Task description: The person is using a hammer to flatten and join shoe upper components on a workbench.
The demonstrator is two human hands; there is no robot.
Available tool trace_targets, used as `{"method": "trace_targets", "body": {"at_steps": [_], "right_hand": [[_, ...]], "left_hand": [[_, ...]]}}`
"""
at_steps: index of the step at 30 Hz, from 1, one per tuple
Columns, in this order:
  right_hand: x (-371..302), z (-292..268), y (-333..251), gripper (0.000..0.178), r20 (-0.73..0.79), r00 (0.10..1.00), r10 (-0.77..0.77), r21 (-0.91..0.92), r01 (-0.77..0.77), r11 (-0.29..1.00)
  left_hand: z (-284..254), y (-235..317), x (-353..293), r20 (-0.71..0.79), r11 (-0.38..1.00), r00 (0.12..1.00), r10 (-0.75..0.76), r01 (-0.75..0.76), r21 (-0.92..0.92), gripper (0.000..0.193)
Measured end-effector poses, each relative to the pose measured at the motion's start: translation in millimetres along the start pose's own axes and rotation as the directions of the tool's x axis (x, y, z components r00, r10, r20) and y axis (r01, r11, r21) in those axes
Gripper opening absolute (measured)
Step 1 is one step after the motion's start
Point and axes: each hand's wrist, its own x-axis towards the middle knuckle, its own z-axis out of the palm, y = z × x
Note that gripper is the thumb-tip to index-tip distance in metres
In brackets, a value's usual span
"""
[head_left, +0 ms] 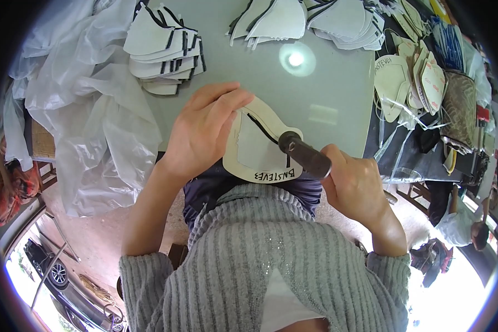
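A cream pattern board (238,157) with black lettering lies at the table's near edge, partly over my lap. On it is a white shaped piece (260,146) with black strips along its edges. My left hand (205,124) rests across the board's left side, fingers stretched out; its thumb is hidden. My right hand (349,180) is closed around a dark hammer (307,155), whose round head is over the board's right side. The hammer's handle is mostly hidden by the hand.
Stacks of white pieces with black edging (163,52) stand at the far side of the grey table (337,83). Clear plastic sheeting (94,122) drapes over the left. More pattern boards (393,83) and a patterned pouch (458,108) are at the right.
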Motion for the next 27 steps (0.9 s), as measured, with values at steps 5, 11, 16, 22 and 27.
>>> {"method": "trace_targets", "body": {"at_steps": [5, 11, 16, 22, 27], "right_hand": [[0, 11, -1, 0.031, 0.053, 0.999, -0.004, -0.023, 0.005, 1.0], [-1, 11, -2, 0.031, 0.061, 0.998, -0.002, -0.013, 0.003, 1.0], [0, 10, -3, 0.031, 0.071, 0.997, -0.006, -0.025, 0.007, 1.0], [0, 10, 0, 0.03, 0.011, 1.0, -0.022, 0.03, 0.021, 0.999], [13, -3, -1, 0.028, -0.12, 0.993, 0.011, 0.116, 0.003, 0.993]], "left_hand": [[6, 13, 5, -0.046, 0.997, 0.997, -0.069, 0.068, -0.033, 0.04], [19, 23, 6, -0.119, 0.961, 0.954, -0.275, 0.268, -0.067, 0.045], [27, 26, 8, -0.189, 0.969, 0.955, -0.23, 0.243, 0.051, 0.042], [27, 28, 11, -0.219, 0.964, 0.945, -0.244, 0.26, 0.047, 0.021], [22, 9, 14, -0.191, 0.982, 0.964, -0.186, 0.19, 0.0, 0.017]]}}
